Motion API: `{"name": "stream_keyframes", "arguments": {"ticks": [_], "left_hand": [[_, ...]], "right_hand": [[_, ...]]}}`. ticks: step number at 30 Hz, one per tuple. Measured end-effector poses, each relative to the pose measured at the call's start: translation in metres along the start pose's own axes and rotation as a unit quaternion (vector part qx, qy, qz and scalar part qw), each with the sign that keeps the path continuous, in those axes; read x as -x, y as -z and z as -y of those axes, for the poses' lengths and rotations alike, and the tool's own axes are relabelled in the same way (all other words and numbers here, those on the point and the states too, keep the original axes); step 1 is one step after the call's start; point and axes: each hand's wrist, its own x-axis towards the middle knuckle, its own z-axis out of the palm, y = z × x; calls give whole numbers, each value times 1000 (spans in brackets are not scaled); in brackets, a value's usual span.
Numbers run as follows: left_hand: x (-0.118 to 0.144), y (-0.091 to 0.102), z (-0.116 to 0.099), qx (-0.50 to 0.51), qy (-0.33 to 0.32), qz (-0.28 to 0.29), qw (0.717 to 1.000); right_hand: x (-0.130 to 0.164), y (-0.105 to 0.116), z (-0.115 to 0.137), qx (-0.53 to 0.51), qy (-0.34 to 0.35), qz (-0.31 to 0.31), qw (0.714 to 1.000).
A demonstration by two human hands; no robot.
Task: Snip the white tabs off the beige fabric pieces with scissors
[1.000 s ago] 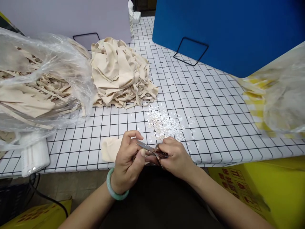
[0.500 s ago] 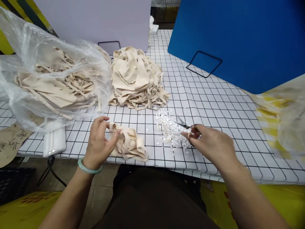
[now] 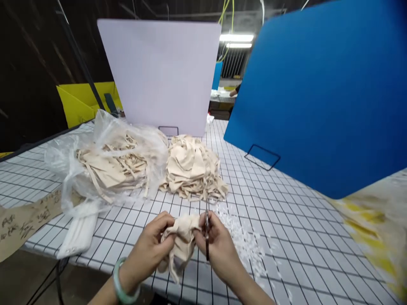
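A crumpled beige fabric piece (image 3: 184, 233) with narrow straps is held up over the near table edge. My left hand (image 3: 152, 241), with a pale green bangle on its wrist, is closed on its left side. My right hand (image 3: 219, 245) pinches the right side of the cloth and also keeps hold of small dark scissors (image 3: 207, 228), their blades pointing away from me. Behind my hands lies a heaped pile of similar beige fabric pieces (image 3: 190, 165). Small white scraps (image 3: 244, 241) are scattered to the right of my right hand.
A clear plastic bag (image 3: 104, 123) holding more beige pieces lies left. Nearby are a white power bank-like device (image 3: 79, 233) and brown paper with writing (image 3: 34, 216). A lilac board (image 3: 159, 76) and a blue board (image 3: 311, 101) stand behind on the checked tablecloth (image 3: 305, 228).
My left hand has lifted the fabric piece off the table. My right hand has moved left with the scissors and now grips the cloth too. The view has tilted up.
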Motion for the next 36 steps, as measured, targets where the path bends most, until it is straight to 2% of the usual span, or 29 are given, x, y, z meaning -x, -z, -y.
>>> {"name": "stream_keyframes", "arguments": {"ticks": [3,4,6,9,12,15,18,20,22,24,25,26,28,30,33,36], "left_hand": [[-77,12,-24,-69,-47,-88,993],[-109,17,-29,-127,-27,-136,982],[-170,24,-31,-163,-14,-186,969],[-237,21,-9,-216,-10,-207,954],[-265,3,29,-260,-1,-141,955],[-265,-15,57,-285,6,-80,955],[-247,-16,65,-299,-2,-71,952],[-221,-4,65,-306,-7,-96,947],[-189,17,69,-315,11,-151,937],[-160,45,81,-325,65,-218,918],[-149,58,89,-330,98,-239,908],[-142,71,98,-333,130,-246,901],[-137,87,115,-337,185,-235,893],[-139,93,125,-341,221,-212,889],[-131,85,121,-356,225,-206,883],[-92,63,100,-375,181,-214,884]], "right_hand": [[-70,16,44,22,65,-47,997],[-98,22,57,57,84,-74,992],[-156,33,74,131,109,-140,975],[-222,39,66,175,140,-195,955],[-252,30,26,207,145,-177,951],[-259,20,-9,229,108,-158,955],[-256,22,-14,244,92,-144,955],[-246,31,-2,256,95,-143,951],[-226,39,12,282,114,-172,937],[-200,41,23,314,162,-222,909],[-186,39,25,306,180,-227,907],[-173,33,26,281,186,-213,917],[-153,16,22,196,154,-135,959],[-139,-6,12,130,101,-47,985],[-126,-32,-5,105,65,11,992],[-112,-47,-20,53,18,47,997]]}}
